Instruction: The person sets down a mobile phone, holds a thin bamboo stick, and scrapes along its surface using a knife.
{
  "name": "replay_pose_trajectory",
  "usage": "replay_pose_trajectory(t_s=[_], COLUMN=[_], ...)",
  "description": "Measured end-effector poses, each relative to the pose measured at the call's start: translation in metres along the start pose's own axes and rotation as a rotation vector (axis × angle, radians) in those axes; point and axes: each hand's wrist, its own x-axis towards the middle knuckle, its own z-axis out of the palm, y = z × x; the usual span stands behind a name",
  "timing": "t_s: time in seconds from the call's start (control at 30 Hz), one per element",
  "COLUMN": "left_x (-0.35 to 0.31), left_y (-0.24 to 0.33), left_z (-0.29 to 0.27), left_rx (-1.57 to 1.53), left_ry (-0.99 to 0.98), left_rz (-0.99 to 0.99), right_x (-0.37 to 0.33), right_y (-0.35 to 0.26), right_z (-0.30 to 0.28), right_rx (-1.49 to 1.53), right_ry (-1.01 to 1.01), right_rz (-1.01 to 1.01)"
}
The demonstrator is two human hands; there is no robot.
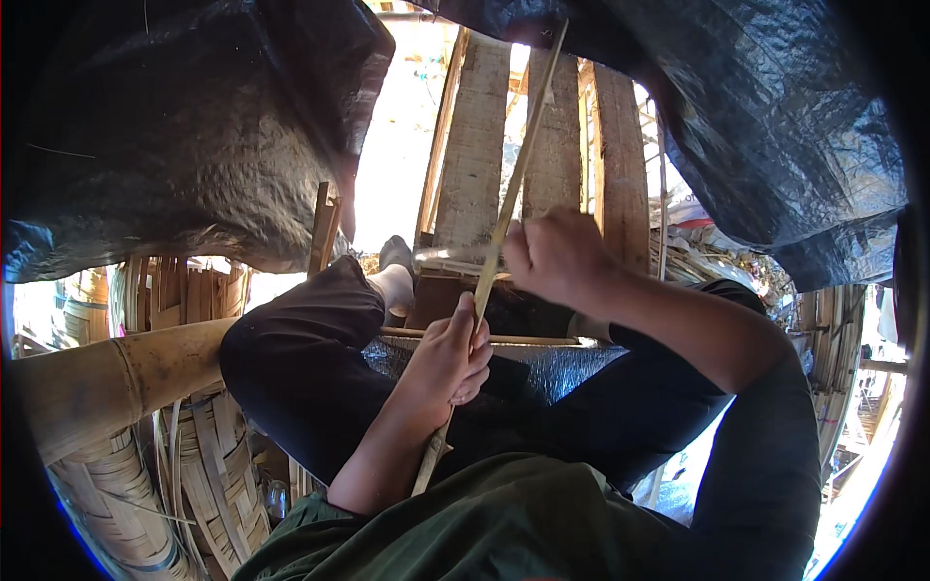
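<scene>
A long, narrow bamboo strip [526, 150] slants up from my lap toward the wooden boards, its far end tapering. My left hand [448, 360] is wrapped round its lower part, thumb laid along the strip. The strip's lower end comes out below that fist, near my shirt. Farther up, my right hand [560, 259] is closed in a fist at the strip's right side. From it a thin, blurred knife blade [453, 254] reaches left across the strip; the handle is hidden in my fingers. Whether the blade touches the strip I cannot tell.
Upright wooden boards [470, 145] stand ahead, between dark plastic sheets [194, 145] hanging on both sides. A thick bamboo pole [126, 382] lies at my left, above woven bamboo baskets [208, 474]. Split bamboo pieces [727, 261] are heaped at the right.
</scene>
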Motion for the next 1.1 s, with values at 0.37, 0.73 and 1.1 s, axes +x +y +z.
replay_pose_trajectory(t_s=[0.37,0.73,1.1], left_x=[-0.009,-0.002,-0.003], left_y=[0.013,0.009,0.007], left_z=[-0.002,-0.009,-0.009], left_rx=[-0.095,-0.113,-0.106], left_ry=[-0.137,-0.074,-0.069], left_rz=[-0.023,-0.066,-0.036], right_x=[-0.03,-0.025,-0.025], right_y=[-0.039,-0.027,-0.03], right_z=[0.0,0.023,0.017], right_rx=[0.157,0.107,0.112], right_ry=[0.015,0.068,0.052], right_rz=[-0.069,-0.186,-0.196])
